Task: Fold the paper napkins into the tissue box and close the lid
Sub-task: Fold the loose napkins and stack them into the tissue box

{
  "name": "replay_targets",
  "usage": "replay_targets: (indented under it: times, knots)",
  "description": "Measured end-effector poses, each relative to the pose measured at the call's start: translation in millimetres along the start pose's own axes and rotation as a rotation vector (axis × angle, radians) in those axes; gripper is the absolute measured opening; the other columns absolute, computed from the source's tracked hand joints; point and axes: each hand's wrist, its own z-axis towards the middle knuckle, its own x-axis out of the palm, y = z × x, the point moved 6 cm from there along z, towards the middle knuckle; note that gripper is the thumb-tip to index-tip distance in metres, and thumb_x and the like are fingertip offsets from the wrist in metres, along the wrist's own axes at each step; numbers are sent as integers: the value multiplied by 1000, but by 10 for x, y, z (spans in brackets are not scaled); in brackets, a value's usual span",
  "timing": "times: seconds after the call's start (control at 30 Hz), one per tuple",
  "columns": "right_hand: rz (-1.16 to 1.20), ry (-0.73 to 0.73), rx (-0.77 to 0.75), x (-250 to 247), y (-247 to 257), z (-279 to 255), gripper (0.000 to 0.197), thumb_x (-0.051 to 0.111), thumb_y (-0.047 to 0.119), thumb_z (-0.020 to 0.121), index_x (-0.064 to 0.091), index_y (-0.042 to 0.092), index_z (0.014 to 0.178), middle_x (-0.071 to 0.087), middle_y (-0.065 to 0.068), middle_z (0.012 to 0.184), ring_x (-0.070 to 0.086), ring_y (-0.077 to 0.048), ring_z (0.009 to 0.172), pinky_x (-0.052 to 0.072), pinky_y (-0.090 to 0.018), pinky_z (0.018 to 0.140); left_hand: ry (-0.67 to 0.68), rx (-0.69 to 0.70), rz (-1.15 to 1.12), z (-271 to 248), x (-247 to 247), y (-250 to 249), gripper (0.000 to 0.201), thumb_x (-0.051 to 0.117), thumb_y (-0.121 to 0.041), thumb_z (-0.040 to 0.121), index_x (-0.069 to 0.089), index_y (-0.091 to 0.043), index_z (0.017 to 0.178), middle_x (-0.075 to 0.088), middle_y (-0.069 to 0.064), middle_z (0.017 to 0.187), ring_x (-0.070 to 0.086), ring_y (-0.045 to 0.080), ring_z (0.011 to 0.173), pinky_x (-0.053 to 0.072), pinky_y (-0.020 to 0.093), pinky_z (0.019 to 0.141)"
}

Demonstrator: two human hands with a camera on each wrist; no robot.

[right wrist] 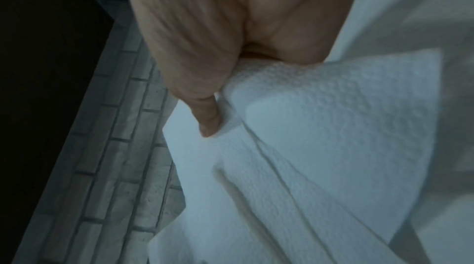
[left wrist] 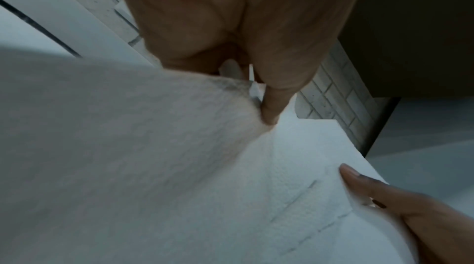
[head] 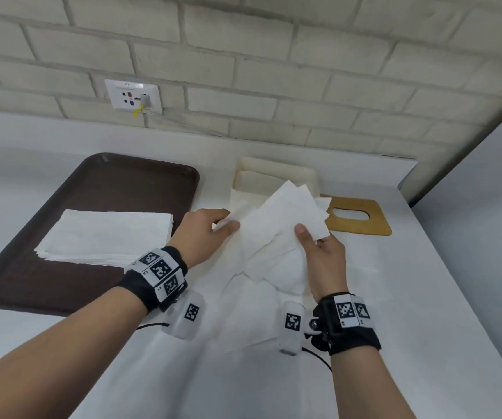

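A bunch of white paper napkins (head: 277, 225) is lifted above the counter between both hands. My left hand (head: 210, 228) pinches its left edge, thumb on top. My right hand (head: 316, 249) grips its right side, thumb pressed on the paper. In the left wrist view the napkins (left wrist: 179, 167) fill the frame under my left hand's fingers (left wrist: 271, 106). In the right wrist view my right hand's thumb (right wrist: 207, 120) holds the embossed napkins (right wrist: 320, 126). The cream tissue box (head: 273, 169) stands open behind the bunch. Its wooden lid (head: 358, 216), with an oval slot, lies flat to the right.
A dark brown tray (head: 116, 179) on the left carries a neat stack of flat napkins (head: 104, 234). More loose napkins (head: 252, 306) lie on the white counter between my wrists. A brick wall with a socket (head: 133, 95) runs behind. The counter's edge is at the right.
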Motion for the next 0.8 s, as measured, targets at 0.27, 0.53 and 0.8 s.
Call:
replay_targets:
  times: [0.27,0.53,0.8]
  knots:
    - [-217,-112,-180,-135,290,112,25,66,46,96,72,23,104,74,13,98,68,-6,94,53,-32,91,-45,-11,-40,66,-77,37,44,65,-33,101,43,-24,64,47,0,61,45,20,60,32,31,55]
    - [-286,-113,-298,-399,889,218,36,65,35,100,66,13,128,74,5,114,69,-7,106,53,-28,96,-66,-46,-195,-44,-256,228,1,68,-21,99,67,-22,98,72,-5,91,67,5,83,53,33,77]
    - [-189,136,-445,-377,1466,-88,10,68,27,98,74,32,104,77,5,106,72,-18,104,57,-49,96,31,75,-42,-89,-276,101,34,77,-8,89,62,-39,95,64,-39,91,59,-14,86,42,8,80]
